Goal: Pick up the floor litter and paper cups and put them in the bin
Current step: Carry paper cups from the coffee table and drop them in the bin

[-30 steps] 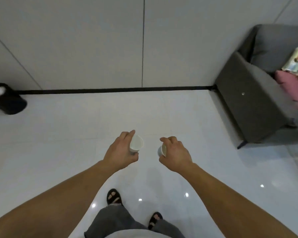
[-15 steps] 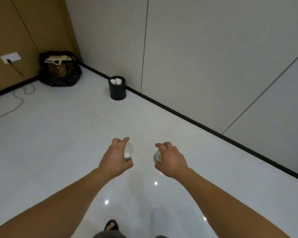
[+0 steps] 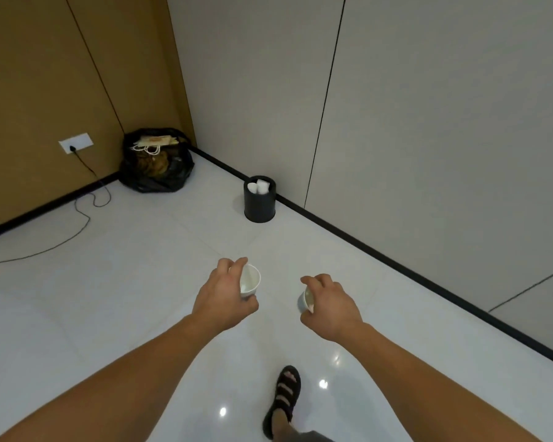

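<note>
a bare indoor room, office-like: glossy white tiled floor (image 3: 141,282), grey wall panels (image 3: 428,122) with black skirting (image 3: 396,265), a tan wall (image 3: 45,74) with a socket (image 3: 75,142) ahead-left of the left hand (image 3: 224,298), a stuffed black rubbish bag (image 3: 155,173) and small black bin (image 3: 260,205) beyond it.

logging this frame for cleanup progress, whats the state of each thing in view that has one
left cup: off the floor, tilted, looks empty
right cup: off the floor, mostly hidden by fingers
left hand: grips left cup
right hand: grips right cup
bin: upright, open, white cups inside
rubbish bag: open, stuffed
cable: plugged into wall socket
</note>
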Action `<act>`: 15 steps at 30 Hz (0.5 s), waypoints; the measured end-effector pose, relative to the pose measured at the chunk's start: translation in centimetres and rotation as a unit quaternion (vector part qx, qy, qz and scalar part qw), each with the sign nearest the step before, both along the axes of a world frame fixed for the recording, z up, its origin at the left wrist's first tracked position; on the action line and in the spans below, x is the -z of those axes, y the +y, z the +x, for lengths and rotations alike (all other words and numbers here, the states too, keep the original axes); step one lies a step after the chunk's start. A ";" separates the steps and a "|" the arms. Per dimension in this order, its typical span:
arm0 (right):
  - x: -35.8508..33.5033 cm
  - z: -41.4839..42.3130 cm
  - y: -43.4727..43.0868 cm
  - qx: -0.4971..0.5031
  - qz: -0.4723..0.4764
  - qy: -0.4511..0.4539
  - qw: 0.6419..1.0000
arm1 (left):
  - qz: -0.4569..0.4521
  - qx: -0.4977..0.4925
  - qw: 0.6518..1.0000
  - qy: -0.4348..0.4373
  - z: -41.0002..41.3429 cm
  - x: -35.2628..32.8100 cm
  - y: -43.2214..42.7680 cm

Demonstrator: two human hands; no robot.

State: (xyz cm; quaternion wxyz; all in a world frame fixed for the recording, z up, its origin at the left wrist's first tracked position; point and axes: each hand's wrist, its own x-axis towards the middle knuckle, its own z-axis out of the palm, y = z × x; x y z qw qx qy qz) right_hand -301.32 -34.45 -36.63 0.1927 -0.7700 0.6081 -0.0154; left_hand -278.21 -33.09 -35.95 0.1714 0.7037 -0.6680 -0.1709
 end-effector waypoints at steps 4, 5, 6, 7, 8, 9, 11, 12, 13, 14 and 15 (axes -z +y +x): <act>0.0 2.3 -9.5 -0.022 0.005 -0.008 1.000 | 0.016 -0.018 1.000 -0.004 2.2 -0.9 -8.1; 0.1 2.9 -11.8 -0.030 0.008 -0.009 0.999 | 0.020 -0.028 0.999 -0.004 2.7 -1.0 -9.8; 0.1 3.5 -14.1 -0.040 0.010 -0.010 0.999 | 0.019 -0.040 0.999 -0.003 3.2 -1.0 -11.6; 0.1 4.1 -16.5 -0.053 0.009 -0.009 0.999 | 0.017 -0.053 0.998 -0.001 3.8 -1.0 -13.3; 0.0 4.7 -18.7 -0.063 0.009 -0.010 0.998 | 0.014 -0.065 0.998 0.006 4.3 -1.1 -15.0; 0.0 5.3 -20.9 -0.071 0.012 -0.006 0.997 | 0.014 -0.075 0.997 0.010 4.9 -1.0 -16.6; 0.2 6.5 -24.3 -0.087 0.025 -0.001 0.996 | 0.026 -0.090 0.996 0.013 5.7 -0.4 -19.1; 0.3 7.1 -26.1 -0.095 0.025 -0.003 0.995 | 0.025 -0.095 0.995 0.016 6.1 0.0 -20.5; 0.4 7.7 -28.0 -0.102 0.026 0.001 0.995 | 0.030 -0.098 0.995 0.017 6.5 0.3 -22.2; 0.6 8.2 -30.0 -0.102 0.026 -0.001 0.994 | 0.036 -0.101 0.994 0.021 7.0 0.6 -24.1; 0.8 8.8 -32.1 -0.103 0.026 0.000 0.994 | 0.042 -0.101 0.994 0.026 7.5 1.0 -26.0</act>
